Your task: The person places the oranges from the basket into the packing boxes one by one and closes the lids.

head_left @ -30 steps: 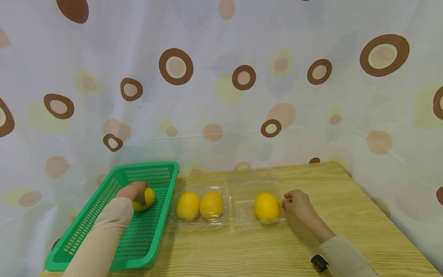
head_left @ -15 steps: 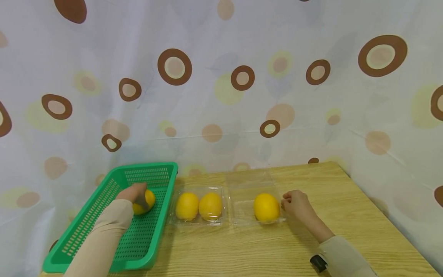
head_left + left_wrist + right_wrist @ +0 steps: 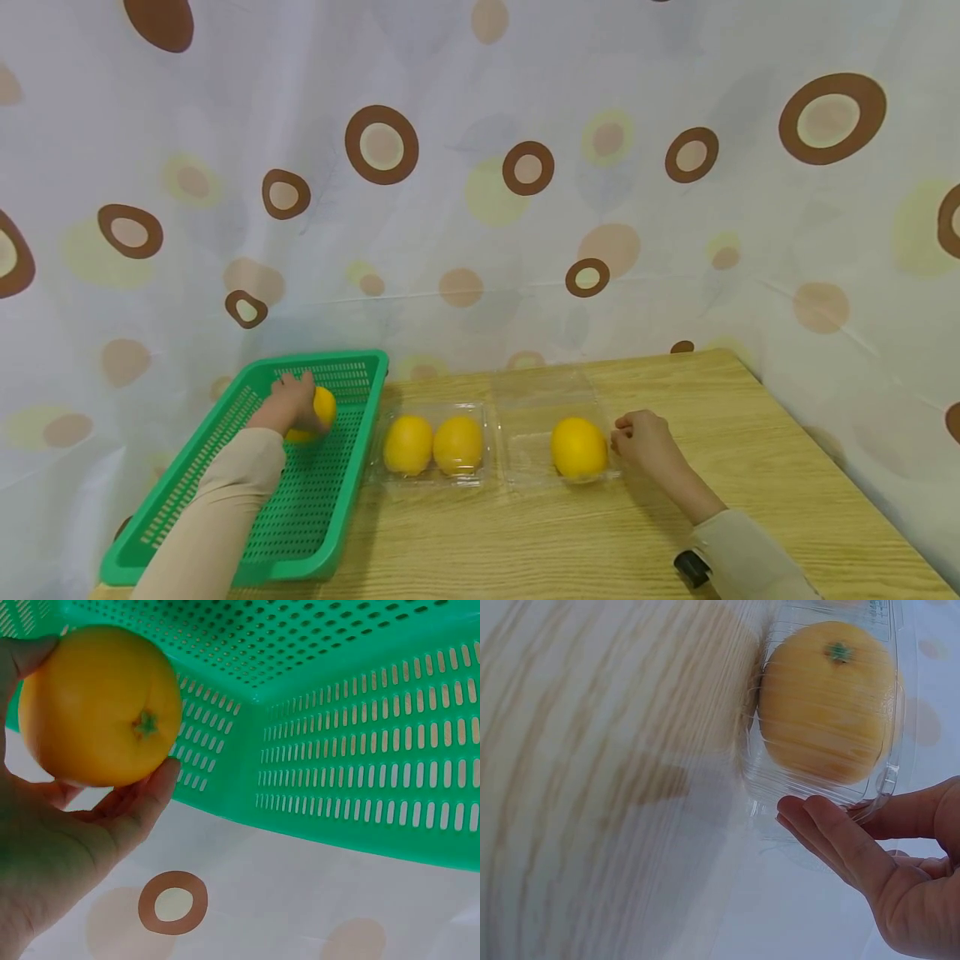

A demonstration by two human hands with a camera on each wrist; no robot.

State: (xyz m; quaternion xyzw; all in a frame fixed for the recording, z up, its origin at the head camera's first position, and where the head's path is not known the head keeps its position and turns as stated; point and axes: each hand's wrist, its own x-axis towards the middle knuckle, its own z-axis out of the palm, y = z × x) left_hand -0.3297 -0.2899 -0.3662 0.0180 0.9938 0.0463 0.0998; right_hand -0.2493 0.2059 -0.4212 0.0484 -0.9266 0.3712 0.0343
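Note:
My left hand [image 3: 287, 404] grips an orange [image 3: 105, 712] inside the green plastic basket [image 3: 348, 500]. In the left wrist view its thumb lies over one side of the fruit and the fingers curl under the other, with a green star-shaped stem end facing the camera. At the right, my right hand [image 3: 889, 862] pinches the side rim of a clear plastic clamshell box [image 3: 527, 458], thumb on one side and fingers on the other. That box holds one orange [image 3: 579, 448] in its right half, and its lid [image 3: 540, 387] is folded back.
Between basket and open box stands another clear box [image 3: 468, 482] with two oranges [image 3: 433, 446] side by side. Everything rests on a wood-grain table [image 3: 480, 550]. A patterned curtain [image 3: 465, 217] hangs right behind the table's far edge.
My left hand has lifted the orange slightly upward in the basket, and its fingers show more. My right hand has stayed at the box rim.

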